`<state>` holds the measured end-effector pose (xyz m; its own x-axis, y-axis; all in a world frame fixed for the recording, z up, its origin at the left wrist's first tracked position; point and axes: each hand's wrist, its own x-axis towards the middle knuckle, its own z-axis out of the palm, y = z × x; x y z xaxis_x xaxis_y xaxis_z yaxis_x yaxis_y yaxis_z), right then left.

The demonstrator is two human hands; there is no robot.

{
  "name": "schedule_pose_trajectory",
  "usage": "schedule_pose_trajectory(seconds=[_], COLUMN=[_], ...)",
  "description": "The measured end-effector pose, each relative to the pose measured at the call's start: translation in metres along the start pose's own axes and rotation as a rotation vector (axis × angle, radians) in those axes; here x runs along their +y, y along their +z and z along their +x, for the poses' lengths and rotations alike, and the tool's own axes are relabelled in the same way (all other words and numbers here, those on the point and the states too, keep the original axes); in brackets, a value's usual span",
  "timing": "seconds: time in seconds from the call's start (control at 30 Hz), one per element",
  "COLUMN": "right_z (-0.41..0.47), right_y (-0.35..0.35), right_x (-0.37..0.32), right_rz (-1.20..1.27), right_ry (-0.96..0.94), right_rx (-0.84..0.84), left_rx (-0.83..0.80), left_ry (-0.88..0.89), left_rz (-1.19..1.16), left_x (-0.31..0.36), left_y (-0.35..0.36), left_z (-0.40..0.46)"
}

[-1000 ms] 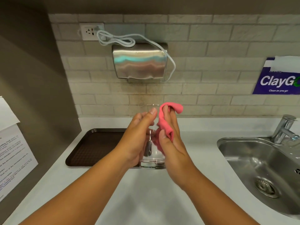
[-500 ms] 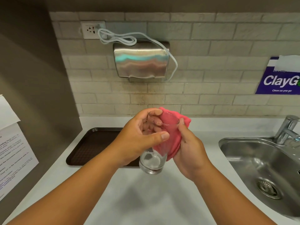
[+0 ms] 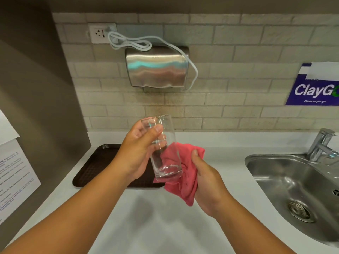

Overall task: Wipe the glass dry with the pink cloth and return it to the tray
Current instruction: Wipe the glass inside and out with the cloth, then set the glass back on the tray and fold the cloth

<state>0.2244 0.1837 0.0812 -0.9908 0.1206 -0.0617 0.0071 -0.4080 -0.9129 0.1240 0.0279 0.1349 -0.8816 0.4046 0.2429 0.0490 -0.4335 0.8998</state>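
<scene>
Above the tabletop's back-left corner, the left hand [image 3: 136, 153] is gripping the upright glass [image 3: 164, 149] over the tray [image 3: 99, 165] while the right hand [image 3: 205, 182] is clutching the pink cloth [image 3: 185, 180], which should be wrapping the base firmly.

the dark brown plastic tray's [image 3: 95, 165] right half hides behind the left hand [image 3: 135, 154]; the wall paper's [image 3: 12, 173] print blurs unreadably.
</scene>
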Motion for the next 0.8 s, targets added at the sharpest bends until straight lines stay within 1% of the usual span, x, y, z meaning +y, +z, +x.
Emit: schedule_pose_trajectory(seconds=[0.07, 0.2, 0.27, 0.33, 0.4, 0.47, 0.53, 0.6, 0.67, 0.8], right_z=[0.002, 0.002, 0.002, 0.001, -0.001, -0.003, -0.003, -0.004, -0.005, 0.003], right_y=[-0.005, -0.014, -0.022, -0.027, -0.029, -0.033, -0.038, -0.043, -0.047, -0.046], right_x=[0.004, 0.012, 0.016, 0.018, 0.023, 0.032, 0.042, 0.05, 0.055, 0.054], right_rz=[0.037, 0.117, 0.098, -0.014, -0.182, -0.36, -0.498, -0.579, -0.606, -0.669], right_ry=[0.035, 0.034, 0.038, 0.053, 0.069, 0.083, 0.08, 0.086, 0.086, -0.009], right_rx=[0.005, 0.059, 0.093, 0.09, 0.08, 0.102, 0.13, 0.145, 0.137, 0.1], left_rx=[0.028, 0.078, 0.1, 0.113, 0.137, 0.181, 0.208, 0.228, 0.241, 0.248], left_ry=[-0.011, -0.036, -0.056, -0.087, -0.12, -0.143, -0.141, -0.15, -0.168, -0.192], left_rz=[0.006, 0.029, 0.039, 0.07, 0.15, 0.286, 0.475, 0.59, 0.63, 0.7], left_x=[0.0, -0.003, -0.005, -0.01, -0.018, -0.03, -0.043, -0.059, -0.076, -0.107], left_y=[-0.004, -0.016, -0.025, -0.035, -0.046, -0.056, -0.065, -0.073, -0.079, -0.09], left_z=[0.004, 0.014, 0.02, 0.027, 0.036, 0.047, 0.056, 0.065, 0.072, 0.087])
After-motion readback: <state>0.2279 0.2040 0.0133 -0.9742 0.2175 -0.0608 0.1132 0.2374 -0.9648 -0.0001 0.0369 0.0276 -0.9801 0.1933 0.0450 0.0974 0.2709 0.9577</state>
